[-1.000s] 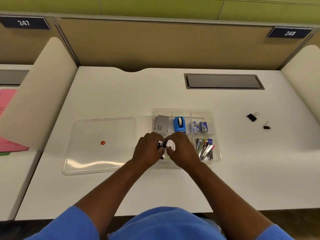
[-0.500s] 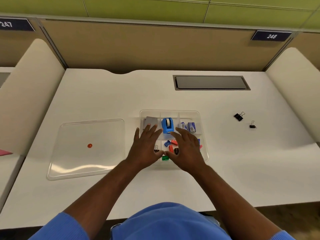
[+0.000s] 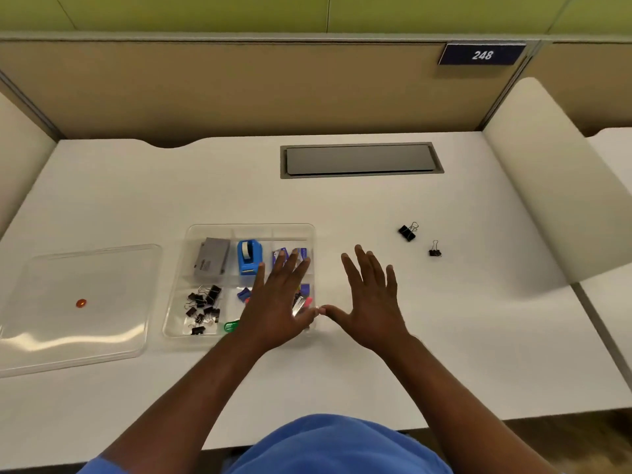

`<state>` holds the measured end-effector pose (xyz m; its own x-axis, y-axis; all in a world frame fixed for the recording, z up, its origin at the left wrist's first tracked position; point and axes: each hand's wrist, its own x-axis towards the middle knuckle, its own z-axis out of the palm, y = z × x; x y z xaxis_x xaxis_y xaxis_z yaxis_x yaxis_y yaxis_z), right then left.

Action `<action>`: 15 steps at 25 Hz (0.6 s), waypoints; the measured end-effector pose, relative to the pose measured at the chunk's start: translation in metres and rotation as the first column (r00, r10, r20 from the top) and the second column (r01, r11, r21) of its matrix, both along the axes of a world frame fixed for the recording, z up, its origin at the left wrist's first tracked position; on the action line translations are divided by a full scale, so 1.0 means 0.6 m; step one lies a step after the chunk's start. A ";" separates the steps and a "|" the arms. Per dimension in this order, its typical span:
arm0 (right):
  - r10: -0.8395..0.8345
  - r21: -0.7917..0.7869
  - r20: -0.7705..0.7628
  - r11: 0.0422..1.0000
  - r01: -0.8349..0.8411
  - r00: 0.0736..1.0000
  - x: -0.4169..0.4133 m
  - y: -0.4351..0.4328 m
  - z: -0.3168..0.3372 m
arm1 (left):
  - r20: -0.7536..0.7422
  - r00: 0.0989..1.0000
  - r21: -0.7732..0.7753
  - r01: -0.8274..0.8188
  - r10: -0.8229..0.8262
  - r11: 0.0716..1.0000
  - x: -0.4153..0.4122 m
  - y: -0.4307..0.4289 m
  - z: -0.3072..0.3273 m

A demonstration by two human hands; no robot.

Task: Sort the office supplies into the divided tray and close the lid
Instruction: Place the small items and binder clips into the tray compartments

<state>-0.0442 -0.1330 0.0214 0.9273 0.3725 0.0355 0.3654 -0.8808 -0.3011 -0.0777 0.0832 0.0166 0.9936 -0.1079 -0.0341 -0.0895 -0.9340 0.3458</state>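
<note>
The clear divided tray [image 3: 191,234] lies on the white desk, holding a grey box [image 3: 212,260], a blue tape dispenser [image 3: 249,257], small blue boxes [image 3: 281,254] and a heap of black binder clips [image 3: 203,307]. My left hand [image 3: 278,302] hovers flat and empty over the tray's right compartments, hiding part of their contents. My right hand [image 3: 371,302] is spread open over bare desk just right of the tray. Two black binder clips lie loose further right, a larger one [image 3: 407,231] and a smaller one [image 3: 435,250]. The clear lid [image 3: 102,261] rests left of the tray.
An orange dot [image 3: 81,303] shows in the lid. A grey cable hatch [image 3: 360,160] is set into the desk at the back. Cream dividers stand at the left and right [image 3: 543,186], with a tan partition behind.
Both hands let go of the clips over the tray, opened flat and moved rightward. The view has swung right, so the tray and lid sit further left.
</note>
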 end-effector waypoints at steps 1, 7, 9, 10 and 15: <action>-0.007 0.002 -0.005 1.000 0.007 1.000 0.009 -0.023 -0.002 | -0.007 1.000 0.001 0.000 0.000 1.000 0.011 -0.022 -0.002; -0.079 -0.010 -0.052 0.997 0.079 0.995 0.064 -0.188 -0.026 | -0.027 0.998 -0.001 0.056 -0.056 0.998 0.085 -0.176 -0.025; -0.106 -0.037 -0.077 0.994 0.103 0.991 0.080 -0.234 -0.040 | -0.082 0.993 0.008 0.090 -0.089 0.996 0.111 -0.215 -0.036; -0.115 -0.052 -0.092 0.993 0.111 0.989 0.087 -0.253 -0.048 | -0.113 0.988 0.019 0.110 -0.107 0.994 0.123 -0.229 -0.042; -0.164 -0.079 -0.178 0.985 0.153 0.970 0.130 -0.320 -0.083 | -0.198 0.970 0.007 0.144 -0.140 0.989 0.190 -0.287 -0.064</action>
<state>0.0336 -0.3252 -0.0285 0.9632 0.2162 -0.1595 0.1634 -0.9426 -0.2911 0.0363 -0.0892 -0.0217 0.9416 -0.2450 -0.2312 -0.1543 -0.9238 0.3505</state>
